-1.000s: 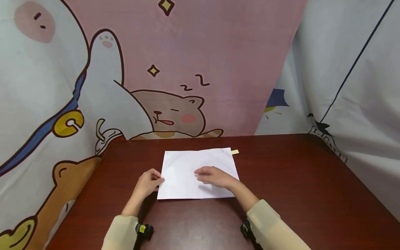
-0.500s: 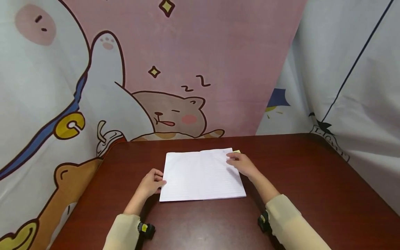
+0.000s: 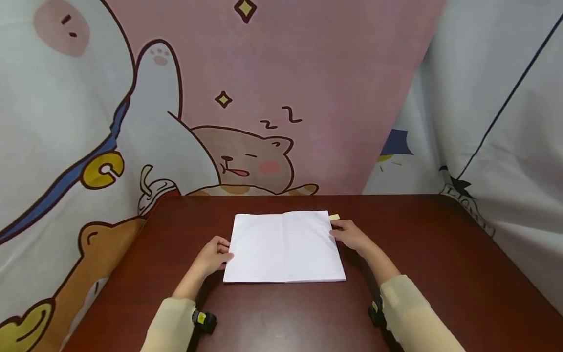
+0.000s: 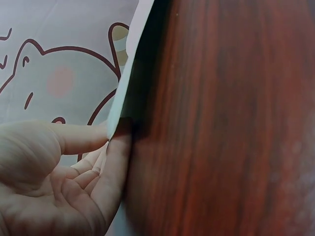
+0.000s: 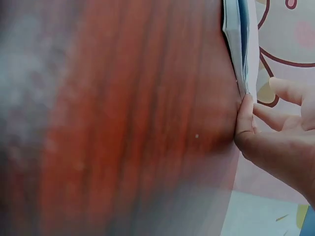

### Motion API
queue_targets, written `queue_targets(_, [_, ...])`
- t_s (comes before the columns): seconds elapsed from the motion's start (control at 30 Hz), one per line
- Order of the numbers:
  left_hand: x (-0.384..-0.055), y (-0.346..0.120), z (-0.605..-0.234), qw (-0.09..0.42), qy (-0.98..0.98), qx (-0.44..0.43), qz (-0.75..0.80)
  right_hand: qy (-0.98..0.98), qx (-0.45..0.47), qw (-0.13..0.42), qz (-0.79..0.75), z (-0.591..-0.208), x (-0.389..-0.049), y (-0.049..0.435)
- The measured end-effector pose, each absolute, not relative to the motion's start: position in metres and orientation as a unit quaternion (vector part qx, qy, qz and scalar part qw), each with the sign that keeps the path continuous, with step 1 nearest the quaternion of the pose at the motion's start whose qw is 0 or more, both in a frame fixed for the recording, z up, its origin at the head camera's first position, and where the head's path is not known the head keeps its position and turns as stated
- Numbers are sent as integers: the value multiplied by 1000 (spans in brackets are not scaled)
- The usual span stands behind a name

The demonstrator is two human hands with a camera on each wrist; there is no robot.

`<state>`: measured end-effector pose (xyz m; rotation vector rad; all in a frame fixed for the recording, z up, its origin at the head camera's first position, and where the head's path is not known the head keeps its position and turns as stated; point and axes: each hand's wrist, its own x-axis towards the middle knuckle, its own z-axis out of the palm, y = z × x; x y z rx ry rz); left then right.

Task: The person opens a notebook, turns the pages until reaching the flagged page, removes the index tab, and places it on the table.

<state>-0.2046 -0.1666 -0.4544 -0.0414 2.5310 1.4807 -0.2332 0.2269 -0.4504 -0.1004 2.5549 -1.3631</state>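
An open notebook (image 3: 286,247) with lined white pages lies spread on the table, a centre fold down its middle. My left hand (image 3: 213,255) holds its left edge. In the left wrist view the thumb lies on one side of the page edge (image 4: 125,73) and the fingers on the other. My right hand (image 3: 351,234) is at the upper right edge, and in the right wrist view its fingertips pinch the edge of the page stack (image 5: 236,46) while one finger stands apart. A small yellow tab (image 3: 335,217) sticks out beside the right hand.
The dark red-brown wooden table (image 3: 418,244) extends on both sides of the notebook. Behind it hangs a cloth backdrop (image 3: 338,98) with cartoon animals, and a white cloth (image 3: 506,122) hangs at the right.
My right hand has moved from over the middle of the pages to the upper right edge of the notebook. My left hand keeps its hold on the left edge.
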Motion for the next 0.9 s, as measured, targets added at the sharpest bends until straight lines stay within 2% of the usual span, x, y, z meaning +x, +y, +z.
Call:
queue_targets(0.33, [-204, -170, -455, 95, 852, -17, 514, 879, -42, 118, -460, -449, -235, 227])
queue_targets(0.6, [-210, -168, -457, 93, 849, -12, 520, 872, -9, 119, -474, -446, -238, 231])
queue_targets(0.9, [-208, -170, -457, 95, 846, -21, 524, 859, -1, 142, -493, -448, -234, 230])
